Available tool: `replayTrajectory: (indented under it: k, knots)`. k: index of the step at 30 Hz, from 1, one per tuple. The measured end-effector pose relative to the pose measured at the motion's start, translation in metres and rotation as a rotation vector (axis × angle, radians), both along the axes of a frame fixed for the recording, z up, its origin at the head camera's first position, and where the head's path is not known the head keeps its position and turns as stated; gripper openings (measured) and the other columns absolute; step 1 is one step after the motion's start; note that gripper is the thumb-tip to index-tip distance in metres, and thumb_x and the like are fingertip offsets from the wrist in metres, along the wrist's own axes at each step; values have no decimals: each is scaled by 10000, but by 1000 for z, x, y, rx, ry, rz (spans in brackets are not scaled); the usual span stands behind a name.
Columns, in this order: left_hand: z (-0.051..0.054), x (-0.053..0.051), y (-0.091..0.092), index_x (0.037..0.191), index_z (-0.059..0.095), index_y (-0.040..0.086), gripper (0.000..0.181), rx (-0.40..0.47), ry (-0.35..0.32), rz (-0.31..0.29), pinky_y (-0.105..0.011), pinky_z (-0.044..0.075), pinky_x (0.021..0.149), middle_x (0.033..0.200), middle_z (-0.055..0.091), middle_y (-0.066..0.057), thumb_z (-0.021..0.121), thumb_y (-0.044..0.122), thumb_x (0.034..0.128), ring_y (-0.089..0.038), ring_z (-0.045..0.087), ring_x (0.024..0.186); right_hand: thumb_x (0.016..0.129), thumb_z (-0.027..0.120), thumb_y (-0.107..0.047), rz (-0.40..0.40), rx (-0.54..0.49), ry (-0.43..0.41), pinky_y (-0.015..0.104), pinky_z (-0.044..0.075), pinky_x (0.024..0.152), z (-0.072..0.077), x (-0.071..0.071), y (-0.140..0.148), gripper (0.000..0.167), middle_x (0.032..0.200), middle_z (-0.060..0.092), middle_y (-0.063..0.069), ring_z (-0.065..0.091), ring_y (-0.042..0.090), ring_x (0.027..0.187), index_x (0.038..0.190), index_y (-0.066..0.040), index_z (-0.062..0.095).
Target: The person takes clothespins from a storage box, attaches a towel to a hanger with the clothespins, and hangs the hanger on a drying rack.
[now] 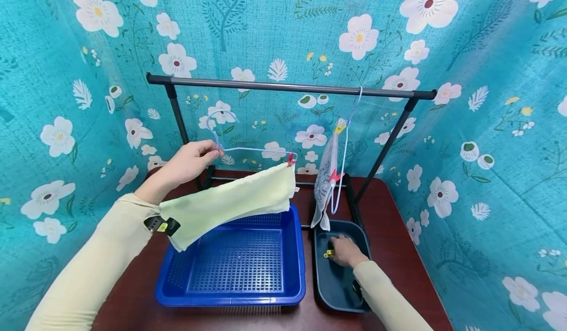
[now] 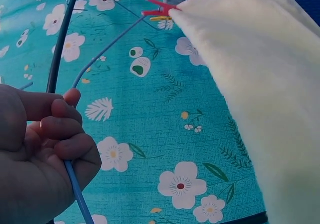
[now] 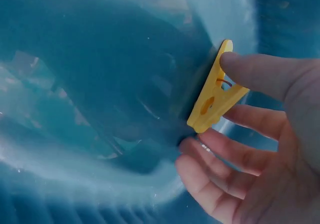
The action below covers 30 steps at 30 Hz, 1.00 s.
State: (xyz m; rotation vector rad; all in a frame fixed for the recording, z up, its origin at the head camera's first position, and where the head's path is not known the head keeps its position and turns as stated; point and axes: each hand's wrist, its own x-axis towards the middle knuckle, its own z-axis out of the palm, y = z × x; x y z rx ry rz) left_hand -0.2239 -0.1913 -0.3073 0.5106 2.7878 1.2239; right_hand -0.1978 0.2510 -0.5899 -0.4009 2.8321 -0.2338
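Observation:
My left hand [image 1: 190, 161] grips a light blue wire hanger [image 1: 257, 149] near its hook, in front of the rack. From the hanger's right end hangs a pale yellow-green towel [image 1: 235, 203], fastened there by a red clothespin [image 1: 291, 159]. The towel's left end droops beside my left wrist. Low on the right, my right hand [image 1: 346, 251] is inside a dark oval-cornered tub [image 1: 336, 289]. Between thumb and fingers it pinches a yellow clothespin [image 3: 212, 97], seen closely in the right wrist view.
A dark rack bar [image 1: 266, 86] spans the back. On its right hangs another blue hanger [image 1: 347, 159] with a grey patterned cloth [image 1: 325, 178], held by yellow and red clothespins. A blue perforated basket [image 1: 230, 300] stands below the towel on the brown table [image 1: 398, 252].

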Motion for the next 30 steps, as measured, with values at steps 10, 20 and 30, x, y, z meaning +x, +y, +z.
replayTrajectory:
  k: [10, 20, 30]
  knots:
    - [0, 0, 4, 1143, 589, 39, 281, 36, -30, 49, -400, 373, 727, 1112, 569, -141, 389, 205, 1035, -277, 455, 884, 743, 794, -157, 41, 2, 27, 433, 484, 735, -3, -1, -7, 296, 850, 565, 86, 567, 233, 787, 964, -42, 633]
    - [-3, -4, 9, 1121, 569, 6, 293, 126, -99, 97, -359, 324, 600, 1215, 548, -146, 342, 171, 1038, -270, 402, 749, 839, 715, -226, -3, -73, -74, 412, 458, 673, -1, -3, -6, 162, 781, 549, 25, 497, 187, 699, 883, -94, 632]
    - [-7, -7, 17, 1142, 565, -1, 285, 144, -99, 101, -411, 405, 850, 1234, 542, -152, 350, 156, 1040, -304, 481, 994, 816, 727, -102, 47, -91, -19, 365, 482, 637, -5, -3, -2, 59, 721, 593, -14, 522, 124, 636, 815, -97, 669]
